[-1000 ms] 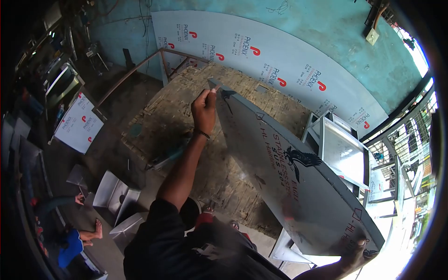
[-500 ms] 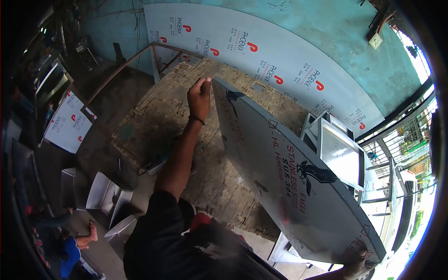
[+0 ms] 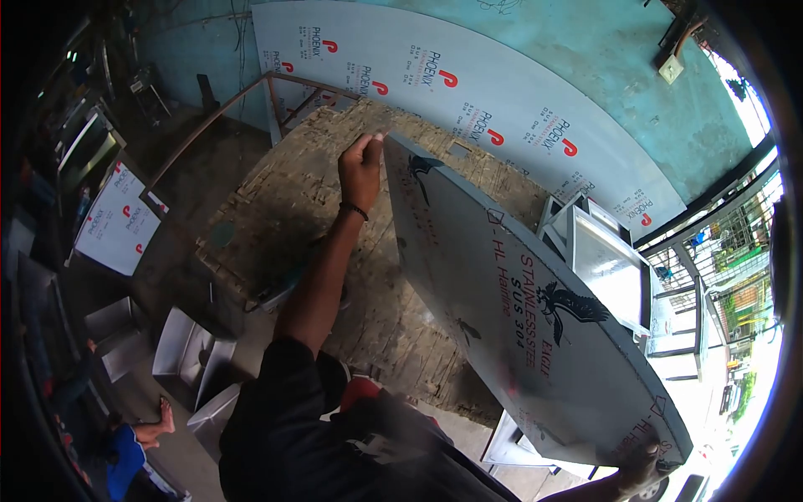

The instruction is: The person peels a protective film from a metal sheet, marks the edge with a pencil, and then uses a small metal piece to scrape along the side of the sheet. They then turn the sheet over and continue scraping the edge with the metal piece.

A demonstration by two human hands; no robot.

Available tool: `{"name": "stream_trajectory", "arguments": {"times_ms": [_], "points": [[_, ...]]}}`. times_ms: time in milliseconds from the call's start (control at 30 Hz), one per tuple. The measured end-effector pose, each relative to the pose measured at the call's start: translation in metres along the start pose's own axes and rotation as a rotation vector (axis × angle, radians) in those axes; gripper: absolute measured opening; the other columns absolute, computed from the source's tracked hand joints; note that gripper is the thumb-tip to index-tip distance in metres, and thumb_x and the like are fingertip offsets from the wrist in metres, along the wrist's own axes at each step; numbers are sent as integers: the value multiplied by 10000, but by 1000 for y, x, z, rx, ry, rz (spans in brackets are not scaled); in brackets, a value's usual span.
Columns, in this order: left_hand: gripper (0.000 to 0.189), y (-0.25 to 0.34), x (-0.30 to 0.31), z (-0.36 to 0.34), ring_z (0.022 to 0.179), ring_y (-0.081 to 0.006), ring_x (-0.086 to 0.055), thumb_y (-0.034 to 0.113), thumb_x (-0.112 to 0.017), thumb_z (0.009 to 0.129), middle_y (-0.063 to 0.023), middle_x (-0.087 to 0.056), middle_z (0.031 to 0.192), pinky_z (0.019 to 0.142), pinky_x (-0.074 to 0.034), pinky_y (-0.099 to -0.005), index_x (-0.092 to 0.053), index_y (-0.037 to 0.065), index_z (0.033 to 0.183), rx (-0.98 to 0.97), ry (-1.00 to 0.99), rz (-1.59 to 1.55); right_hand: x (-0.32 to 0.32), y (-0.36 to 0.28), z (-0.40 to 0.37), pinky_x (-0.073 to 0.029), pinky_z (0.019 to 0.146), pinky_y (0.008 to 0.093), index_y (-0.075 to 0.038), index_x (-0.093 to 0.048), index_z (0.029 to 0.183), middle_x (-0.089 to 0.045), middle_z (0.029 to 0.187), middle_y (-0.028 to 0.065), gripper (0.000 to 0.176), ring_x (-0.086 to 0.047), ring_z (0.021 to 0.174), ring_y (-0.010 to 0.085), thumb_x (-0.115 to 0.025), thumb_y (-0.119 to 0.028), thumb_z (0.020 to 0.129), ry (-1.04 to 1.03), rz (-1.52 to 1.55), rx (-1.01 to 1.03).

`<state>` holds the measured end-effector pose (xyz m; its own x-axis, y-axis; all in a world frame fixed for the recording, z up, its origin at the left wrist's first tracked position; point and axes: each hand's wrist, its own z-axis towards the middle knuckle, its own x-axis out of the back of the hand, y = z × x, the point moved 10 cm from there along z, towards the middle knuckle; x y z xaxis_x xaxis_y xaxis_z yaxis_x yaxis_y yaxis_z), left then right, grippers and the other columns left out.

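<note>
The big sheet [image 3: 519,318] is metal; the print on it says stainless steel, SUS 304. Its face is smooth and dull grey, not like a mirror. The table top [image 3: 293,201] is wood, rough and full of scratches and marks. The white panel [image 3: 502,109] at the wall is smooth, with a light gloss. The wall [image 3: 585,42] is painted, matt and a little uneven. The bent pieces [image 3: 188,351] on the floor are bare shiny metal. The sleeve [image 3: 276,402] is black matt cloth.
</note>
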<state>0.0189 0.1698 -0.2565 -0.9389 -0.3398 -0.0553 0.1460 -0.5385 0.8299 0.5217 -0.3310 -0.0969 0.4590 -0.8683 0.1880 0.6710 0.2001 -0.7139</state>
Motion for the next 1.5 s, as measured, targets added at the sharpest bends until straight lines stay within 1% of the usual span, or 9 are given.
{"name": "stream_trajectory", "arguments": {"times_ms": [667, 767, 867, 933, 1000, 1200, 1333, 1433, 1500], "points": [[360, 26, -14, -24, 565, -89, -316, 294, -513, 1027, -45, -351, 584, 511, -302, -312, -599, -2, 839, -55, -64, 93, -8, -21, -12, -528, 776, 357, 55, -579, 1150, -653, 996, 131, 744, -640, 854, 206, -894, -434, 686, -43, -38, 33], [354, 21, -15, -20, 556, -93, -317, 283, -512, 1027, -49, -356, 577, 508, -302, -312, -593, -1, 831, -36, -99, 85, -20, -14, -14, -528, 777, 342, 52, -582, 1147, -656, 1001, 126, 705, -642, 850, 201, -887, -406, 706, -81, 15, -136], [354, 6, -10, -17, 546, -93, -314, 276, -518, 1024, -59, -365, 571, 498, -299, -311, -583, -1, 815, -23, -22, 23, -21, -21, -15, -523, 778, 323, 53, -583, 1156, -660, 987, 120, 670, -640, 842, 191, -871, -381, 734, -66, 50, -9], [355, 14, -8, -19, 545, -91, -315, 275, -524, 1021, -65, -371, 569, 493, -300, -311, -580, -4, 809, -54, 18, 4, -29, -37, -17, -481, 744, 302, 59, -611, 1060, -638, 854, 45, 629, -604, 781, 145, -877, -405, 729, 5, 13, 37], [362, 46, -18, -31, 536, -96, -308, 276, -527, 1020, -73, -375, 565, 483, -293, -311, -569, -3, 794, -161, -90, 88, -26, -40, -14, -484, 746, 302, 54, -607, 1065, -639, 865, 50, 632, -603, 783, 147, -879, -405, 725, 7, -8, 55], [356, 47, -8, -23, 513, -91, -292, 286, -532, 1021, -71, -357, 539, 467, -291, -302, -596, 4, 814, -143, 50, 51, -11, -21, -13, -492, 754, 326, 45, -600, 1107, -647, 941, 86, 632, -612, 815, 172, -864, -396, 741, -31, 41, 70], [304, 42, -20, -35, 508, -103, -307, 272, -550, 1008, -82, -377, 540, 471, -306, -304, -646, 16, 875, -135, -76, 136, -2, -7, -11, -499, 768, 356, 52, -605, 1120, -657, 976, 106, 615, -621, 844, 190, -850, -382, 759, -8, -61, -14], [316, 35, -15, -32, 498, -110, -317, 281, -549, 1011, -83, -392, 537, 469, -306, -303, -630, 16, 858, -79, -2, 53, -13, -15, -10, -502, 766, 354, 50, -605, 1114, -653, 965, 113, 614, -625, 845, 194, -850, -383, 755, -50, 12, 20], [301, 48, -21, -38, 496, -110, -322, 277, -551, 1010, -86, -392, 541, 469, -306, -303, -646, 22, 882, -149, -30, 81, -19, -17, -8, -505, 766, 357, 51, -604, 1116, -652, 962, 117, 608, -627, 848, 197, -850, -374, 756, -67, 59, 25]]}}
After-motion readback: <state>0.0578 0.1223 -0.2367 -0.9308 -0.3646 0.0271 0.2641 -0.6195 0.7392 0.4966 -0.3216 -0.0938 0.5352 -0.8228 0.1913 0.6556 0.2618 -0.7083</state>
